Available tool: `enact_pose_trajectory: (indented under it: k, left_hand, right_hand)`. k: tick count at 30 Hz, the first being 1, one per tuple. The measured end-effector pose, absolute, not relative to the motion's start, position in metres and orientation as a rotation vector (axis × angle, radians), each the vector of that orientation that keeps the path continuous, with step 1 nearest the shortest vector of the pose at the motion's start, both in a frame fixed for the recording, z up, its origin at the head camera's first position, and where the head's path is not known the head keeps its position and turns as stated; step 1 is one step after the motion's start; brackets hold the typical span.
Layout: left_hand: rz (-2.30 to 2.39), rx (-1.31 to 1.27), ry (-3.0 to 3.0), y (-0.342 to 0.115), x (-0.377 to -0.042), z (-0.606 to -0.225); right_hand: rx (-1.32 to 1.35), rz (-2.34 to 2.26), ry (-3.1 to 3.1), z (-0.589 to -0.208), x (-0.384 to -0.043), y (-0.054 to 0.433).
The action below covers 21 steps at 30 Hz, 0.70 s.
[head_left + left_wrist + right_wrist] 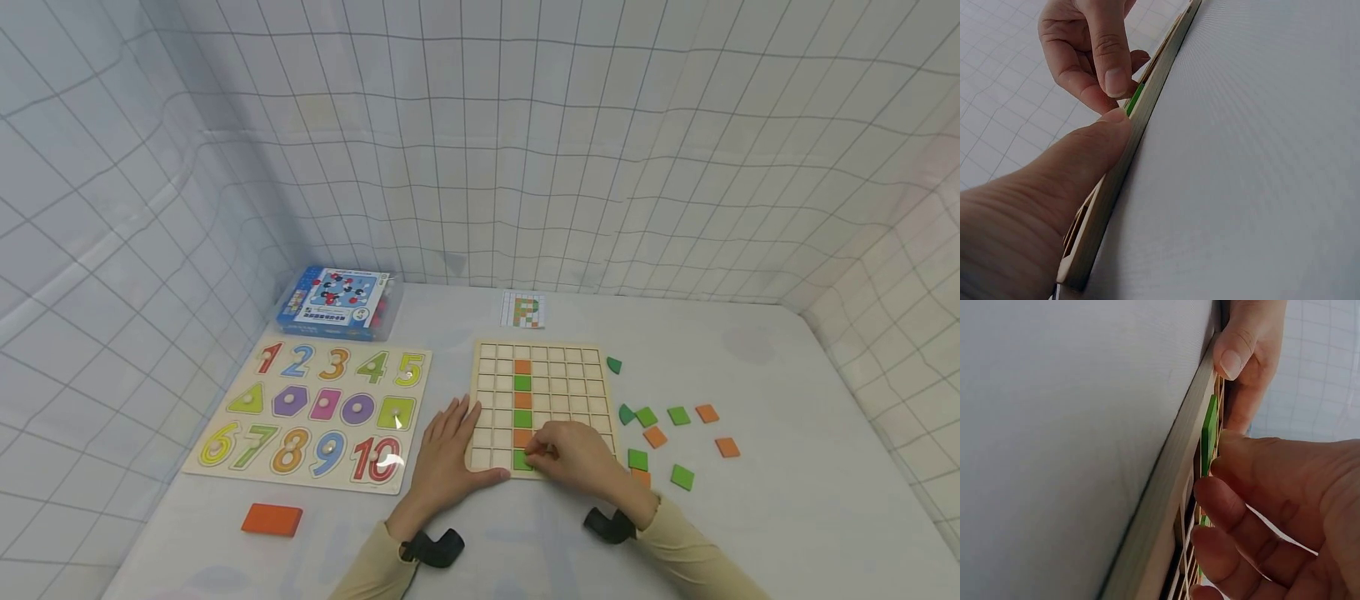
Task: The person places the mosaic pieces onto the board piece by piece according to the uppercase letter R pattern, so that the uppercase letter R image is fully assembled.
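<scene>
A wooden grid board [540,342] lies on the table, with a column of alternating orange and green square tiles in its third column. My right hand [577,457] pinches the green tile [519,461] at the near end of that column. In the right wrist view this green tile [1209,428] stands slightly tilted out of its cell, thumb and fingertip at its edge. Along the board's left side rests my left hand [448,454], fingers straight, its thumb on the near rim beside the tile. The left wrist view shows that thumb [1094,140] against the wooden edge.
Loose green tiles [678,415], orange tiles [727,447] and dark green pieces [614,365] lie right of the board. Behind it is a pattern card [522,310]. Leftward are a number puzzle [327,425], a boxed set [337,300] and an orange block [272,520].
</scene>
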<state>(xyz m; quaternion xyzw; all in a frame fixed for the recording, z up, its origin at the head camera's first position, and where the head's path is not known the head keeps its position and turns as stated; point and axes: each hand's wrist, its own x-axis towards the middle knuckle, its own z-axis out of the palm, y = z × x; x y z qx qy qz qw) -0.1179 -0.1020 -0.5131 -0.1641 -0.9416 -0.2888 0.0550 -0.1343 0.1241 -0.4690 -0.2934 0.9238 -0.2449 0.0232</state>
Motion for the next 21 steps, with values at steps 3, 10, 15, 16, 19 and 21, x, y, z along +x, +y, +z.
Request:
enact_pose_trajectory:
  k: [3, 10, 15, 16, 19, 21]
  left_hand:
    - [-0.87, -0.497, -2.863, -0.102, -0.118, -0.513]
    - [-0.872, -0.487, -2.864, -0.101, -0.118, -0.512]
    - [-0.856, -0.484, -2.871, -0.1, -0.118, -0.511]
    - [-0.856, -0.483, -2.873, -0.1, -0.118, -0.511]
    - [-0.857, -0.481, -2.877, -0.101, -0.118, -0.512]
    - [-0.867, -0.484, -2.874, -0.101, -0.118, -0.512]
  right_hand:
    - [-0.948, -0.782, 2.843, -0.469, -0.134, 0.127]
    - [-1.03, -0.861, 2.848, -0.469, -0.136, 0.139]
    - [-1.011, -0.95, 2.877, -0.465, -0.139, 0.152]
    - [-0.983, -0.956, 2.887, -0.464, -0.139, 0.154]
    - [-0.9, -0.979, 2.935, -0.462, -0.142, 0.163]
    - [-0.891, -1.017, 2.97, -0.46, -0.145, 0.17]
